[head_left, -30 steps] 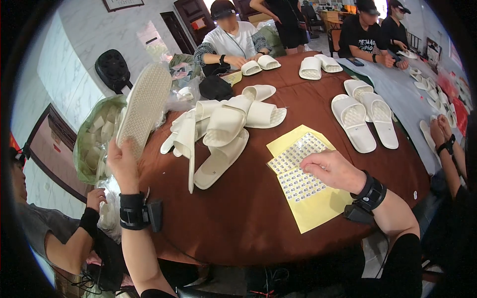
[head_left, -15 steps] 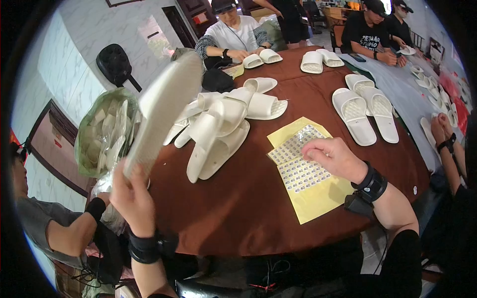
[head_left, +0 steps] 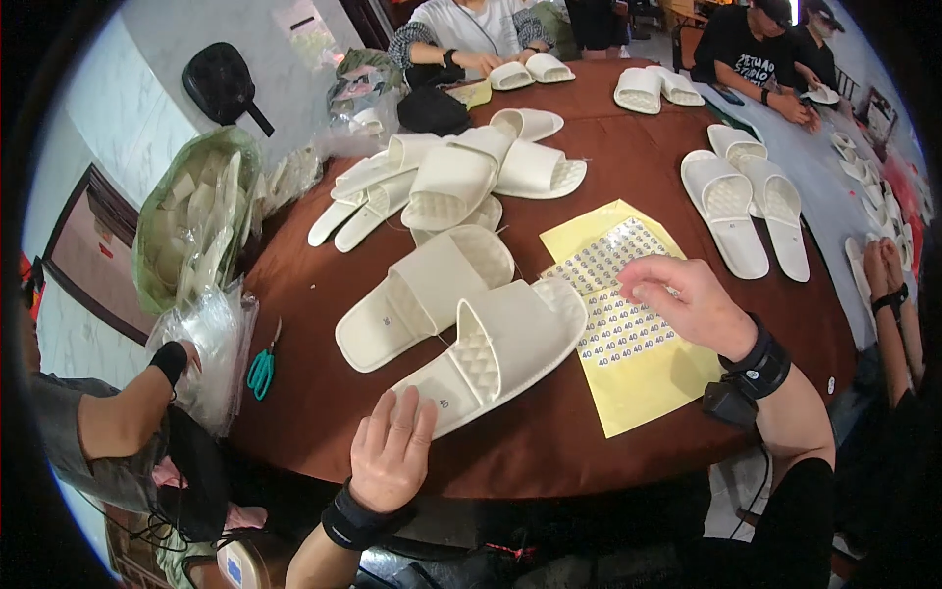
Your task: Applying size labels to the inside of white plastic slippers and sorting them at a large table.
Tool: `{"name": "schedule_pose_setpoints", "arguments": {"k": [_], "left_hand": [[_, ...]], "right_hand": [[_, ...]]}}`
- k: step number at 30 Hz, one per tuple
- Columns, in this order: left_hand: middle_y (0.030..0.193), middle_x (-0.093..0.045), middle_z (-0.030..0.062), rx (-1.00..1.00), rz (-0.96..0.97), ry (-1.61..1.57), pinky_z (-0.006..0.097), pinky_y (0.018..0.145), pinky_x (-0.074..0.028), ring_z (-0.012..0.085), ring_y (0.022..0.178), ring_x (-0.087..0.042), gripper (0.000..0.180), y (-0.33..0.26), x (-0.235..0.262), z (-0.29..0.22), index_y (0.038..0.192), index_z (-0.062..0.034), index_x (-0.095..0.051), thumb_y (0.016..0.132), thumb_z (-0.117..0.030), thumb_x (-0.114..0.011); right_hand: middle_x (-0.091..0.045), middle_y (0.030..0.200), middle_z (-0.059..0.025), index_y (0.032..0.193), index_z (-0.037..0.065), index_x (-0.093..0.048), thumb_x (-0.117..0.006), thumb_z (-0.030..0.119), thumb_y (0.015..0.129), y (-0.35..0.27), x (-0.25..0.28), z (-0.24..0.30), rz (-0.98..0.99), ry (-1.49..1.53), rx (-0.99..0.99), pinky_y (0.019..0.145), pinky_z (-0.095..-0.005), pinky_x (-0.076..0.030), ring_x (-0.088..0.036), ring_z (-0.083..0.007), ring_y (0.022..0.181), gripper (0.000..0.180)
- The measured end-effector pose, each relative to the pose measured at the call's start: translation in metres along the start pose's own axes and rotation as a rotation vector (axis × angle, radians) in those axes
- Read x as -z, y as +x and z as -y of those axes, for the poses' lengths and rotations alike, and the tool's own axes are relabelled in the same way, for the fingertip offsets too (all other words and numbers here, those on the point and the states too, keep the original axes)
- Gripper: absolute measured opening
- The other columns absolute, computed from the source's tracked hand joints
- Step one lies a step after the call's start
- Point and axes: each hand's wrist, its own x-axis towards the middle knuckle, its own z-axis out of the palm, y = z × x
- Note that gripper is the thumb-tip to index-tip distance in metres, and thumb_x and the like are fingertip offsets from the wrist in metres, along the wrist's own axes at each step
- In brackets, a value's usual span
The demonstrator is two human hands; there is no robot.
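Observation:
A white slide slipper (head_left: 525, 334) lies tilted at the front of the table, with a small mark on its heel. My left hand (head_left: 391, 454) rests on that heel, fingers stretched out flat. Just behind it is another white slipper (head_left: 424, 290), also with a heel mark. My right hand (head_left: 687, 299) is closed, thumb and index finger drawn together over a yellow sheet of round white stickers (head_left: 628, 393). Whatever may be between those fingertips is too small to make out.
Several white slippers (head_left: 456, 182) are heaped farther back, with pairs at the right (head_left: 731, 211) and far edge (head_left: 643, 88). Teal scissors (head_left: 263, 368) lie at the left, near clear plastic bags (head_left: 211, 344) and a green bag (head_left: 157, 236). Other people work around the brown-covered table (head_left: 471, 471).
My left hand has brought the raised slipper down to the front of the table and its fingers now lie on the heel. The right hand stays over the sticker sheet. The view has shifted.

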Motion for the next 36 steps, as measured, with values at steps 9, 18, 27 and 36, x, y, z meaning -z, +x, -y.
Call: {"name": "schedule_pose_setpoints", "arguments": {"k": [9,18,27,36], "left_hand": [[0.116,-0.062,0.0192,0.114,0.094,-0.191,0.044,0.086,-0.045,0.0366,0.102,-0.060,0.042,0.032,0.036,0.036,0.109,0.0003,-0.064,0.071,-0.014,-0.077],[0.122,-0.060,0.0223,0.239,0.114,-0.233,0.041,0.095,-0.046,0.0373,0.109,-0.058,0.053,0.047,-0.041,0.119,0.131,0.0006,-0.052,0.085,-0.018,-0.070],[0.092,-0.068,0.0070,0.901,0.368,-1.055,0.028,0.072,-0.051,0.0111,0.081,-0.063,0.038,0.032,-0.030,0.098,0.118,0.0058,-0.060,0.092,-0.022,-0.065],[0.110,-0.067,0.0104,1.069,0.317,-1.490,0.028,0.087,-0.050,0.0137,0.098,-0.064,0.035,0.009,-0.007,0.059,0.124,0.0063,-0.055,0.096,-0.014,-0.059]], "right_hand": [[-0.070,0.092,-0.0116,0.103,-0.003,-0.064,-0.059,0.006,0.093,-0.001,0.001,-0.001,0.021,-0.081,0.044,0.077,-0.0295,-0.052,-0.067,-0.0175,0.085,0.015],[-0.070,0.091,-0.0118,0.104,-0.003,-0.065,-0.058,0.007,0.093,-0.004,-0.007,-0.002,0.045,-0.085,0.084,0.076,-0.0291,-0.051,-0.067,-0.0176,0.083,0.016],[-0.069,0.086,-0.0158,0.103,-0.002,-0.064,-0.058,0.007,0.092,-0.006,-0.009,-0.009,0.077,-0.155,0.187,0.069,-0.0316,-0.051,-0.067,-0.0227,0.077,0.015],[-0.068,0.091,-0.0189,0.109,-0.002,-0.062,-0.059,0.007,0.088,-0.004,-0.012,-0.010,0.213,-0.240,0.274,0.076,-0.0357,-0.052,-0.068,-0.0304,0.083,0.023]]}}
